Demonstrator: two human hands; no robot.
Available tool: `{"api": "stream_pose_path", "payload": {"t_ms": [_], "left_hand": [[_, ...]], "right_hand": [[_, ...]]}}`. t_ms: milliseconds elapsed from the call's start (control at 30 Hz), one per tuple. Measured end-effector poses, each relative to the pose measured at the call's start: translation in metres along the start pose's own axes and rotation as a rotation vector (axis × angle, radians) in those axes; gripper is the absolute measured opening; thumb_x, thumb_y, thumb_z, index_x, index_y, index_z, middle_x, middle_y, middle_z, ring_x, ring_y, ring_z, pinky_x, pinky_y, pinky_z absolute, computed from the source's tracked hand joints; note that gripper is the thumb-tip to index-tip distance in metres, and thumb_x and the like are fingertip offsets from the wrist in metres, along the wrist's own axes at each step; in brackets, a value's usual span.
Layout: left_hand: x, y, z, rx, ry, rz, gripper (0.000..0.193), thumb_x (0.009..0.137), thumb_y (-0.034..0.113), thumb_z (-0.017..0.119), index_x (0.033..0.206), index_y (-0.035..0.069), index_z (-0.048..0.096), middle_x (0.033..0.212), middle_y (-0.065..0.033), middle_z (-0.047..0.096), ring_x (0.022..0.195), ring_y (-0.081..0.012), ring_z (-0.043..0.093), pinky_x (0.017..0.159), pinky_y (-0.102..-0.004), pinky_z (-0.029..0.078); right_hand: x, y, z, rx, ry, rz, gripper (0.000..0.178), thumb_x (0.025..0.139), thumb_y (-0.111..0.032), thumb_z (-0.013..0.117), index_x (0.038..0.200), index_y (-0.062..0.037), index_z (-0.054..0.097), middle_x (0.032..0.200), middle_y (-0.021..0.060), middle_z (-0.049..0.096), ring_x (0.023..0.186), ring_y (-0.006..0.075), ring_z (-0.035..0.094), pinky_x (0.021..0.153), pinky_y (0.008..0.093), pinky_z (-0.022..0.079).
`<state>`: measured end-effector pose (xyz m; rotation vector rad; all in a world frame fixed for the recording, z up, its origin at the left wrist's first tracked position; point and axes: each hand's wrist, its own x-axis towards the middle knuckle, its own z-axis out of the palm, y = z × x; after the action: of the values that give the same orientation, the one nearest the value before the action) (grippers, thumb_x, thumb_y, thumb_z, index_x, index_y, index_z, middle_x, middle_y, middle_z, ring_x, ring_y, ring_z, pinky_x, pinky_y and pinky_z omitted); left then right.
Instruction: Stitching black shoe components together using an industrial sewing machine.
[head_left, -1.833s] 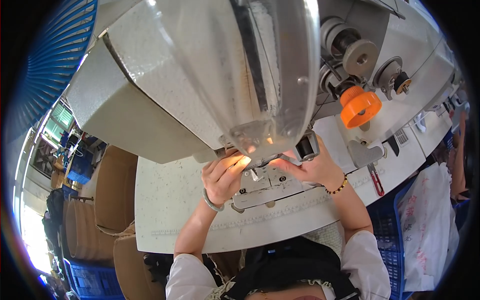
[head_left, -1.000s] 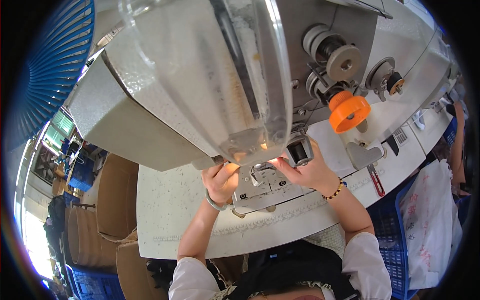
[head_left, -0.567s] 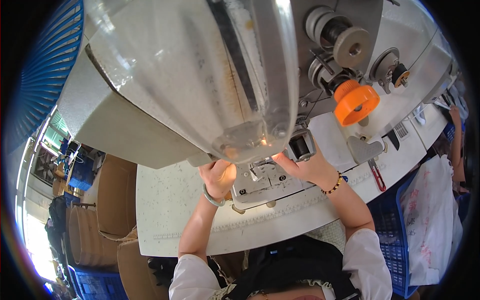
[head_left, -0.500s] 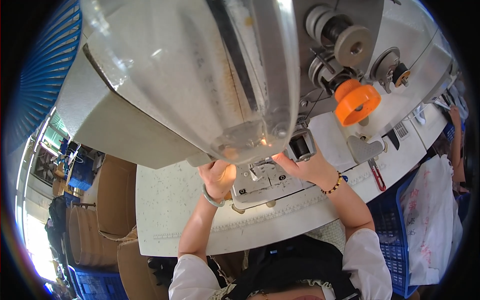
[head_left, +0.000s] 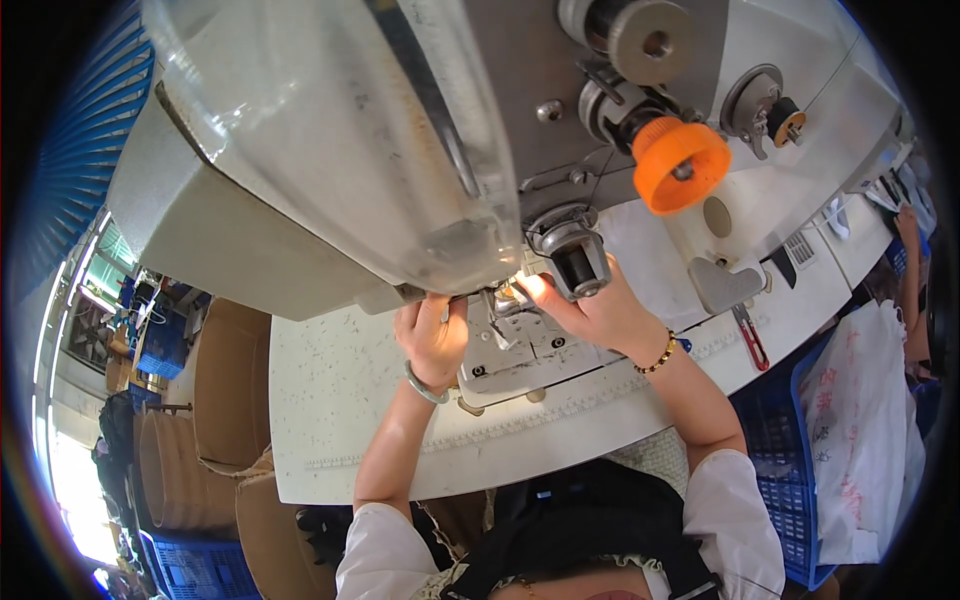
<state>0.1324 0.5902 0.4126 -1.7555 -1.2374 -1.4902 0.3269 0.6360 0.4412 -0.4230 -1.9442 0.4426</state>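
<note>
Both my hands are at the needle area of a sewing machine [head_left: 240, 230], under its head. My left hand [head_left: 432, 343], with a pale bangle at the wrist, is left of the presser foot [head_left: 503, 328]; its fingers are bent, their tips hidden behind the head and the clear guard [head_left: 460, 225]. From the right, my right hand [head_left: 612, 318] reaches in, thumb stretched to the lit needle area and fingers curled behind a round metal thread tensioner [head_left: 575, 262]. Both hands look closed; anything pinched in them is too small or hidden to make out.
An orange knob [head_left: 682, 165] juts from the machine front. Red-handled snips [head_left: 750, 340] lie on the white table [head_left: 340, 400] at right. Blue crates [head_left: 780, 440] and cardboard boxes [head_left: 232, 385] flank the table. Another person's arm [head_left: 912, 270] shows at far right.
The machine has shifted left and up in view, so the needle area shows more clearly. My right thumb is now closer to the needle; my left hand stays beside the foot.
</note>
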Motion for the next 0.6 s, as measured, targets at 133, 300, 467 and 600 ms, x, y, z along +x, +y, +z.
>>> {"api": "stream_pose_path", "payload": {"t_ms": [133,300,467,600], "left_hand": [[0.003,0.005,0.012,-0.002,-0.004,-0.083,0.023,0.065,-0.011,0.061,0.086,0.0,0.059,0.077,-0.0107,0.058,0.066,-0.0261,0.056,0.061,-0.0284,0.045],[0.006,-0.031,-0.004,0.262,-0.204,-0.285,0.023,0.07,-0.005,0.063,0.092,-0.001,0.061,0.071,-0.0137,0.056,0.061,-0.0262,0.052,0.058,-0.0305,0.042],[0.029,-0.057,-0.106,-0.092,0.034,-0.46,0.023,0.08,-0.01,0.055,0.101,-0.004,0.061,0.092,-0.0052,0.064,0.081,-0.012,0.059,0.074,-0.023,0.047],[0.083,0.003,-0.179,0.027,-0.425,-0.459,0.019,0.076,-0.005,0.055,0.094,-0.004,0.062,0.086,-0.0096,0.066,0.082,-0.0146,0.061,0.076,-0.0238,0.047]], "right_hand": [[-0.002,0.002,0.002,0.056,0.056,0.008,0.012,0.081,-0.012,0.061,0.09,-0.005,0.06,0.089,0.0087,0.058,0.084,0.029,0.056,0.075,0.0384,0.047],[-0.001,0.003,-0.012,-0.209,0.09,-0.098,0.018,0.087,-0.013,0.055,0.102,-0.0046,0.059,0.099,0.0118,0.06,0.103,0.0293,0.055,0.089,0.037,0.043],[-0.063,-0.027,-0.051,-0.351,-0.098,0.236,0.015,0.081,-0.008,0.057,0.095,-0.0022,0.057,0.089,0.0105,0.057,0.091,0.0263,0.056,0.081,0.036,0.043],[-0.134,-0.013,-0.046,-0.67,-0.365,0.161,0.019,0.075,-0.005,0.057,0.093,0.0005,0.055,0.09,0.0115,0.055,0.086,0.0261,0.054,0.079,0.0363,0.043]]}}
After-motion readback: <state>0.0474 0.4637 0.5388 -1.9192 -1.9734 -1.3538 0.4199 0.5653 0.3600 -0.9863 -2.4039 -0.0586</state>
